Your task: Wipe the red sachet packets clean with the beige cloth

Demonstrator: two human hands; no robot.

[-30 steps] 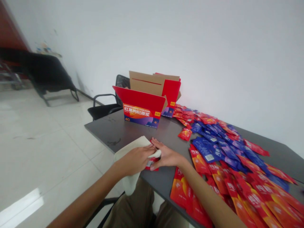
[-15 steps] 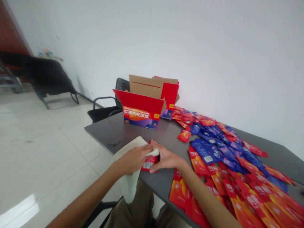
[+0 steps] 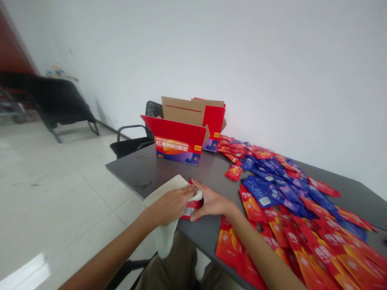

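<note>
My left hand presses a pale cream cloth down over a red pouch, its fingers closed together on the fabric. One end of the cloth hangs past the table edge above my lap. The pouch lies flat on the dark table, with a barcode label showing beside the cloth and its upper part mostly covered. My right hand steadies the pouch from the right, thumb at its lower edge and fingers at the upper edge, touching near the left fingertips.
Many red-orange pouches and blue pouches are heaped along the table's right side. One red pouch lies apart. Two open cartons stand at the back. A black chair is behind the table's left end.
The left fingers and cloth have shifted slightly down over the pouch, covering more of its barcode. The right hand stays in place. The view has tilted a little.
</note>
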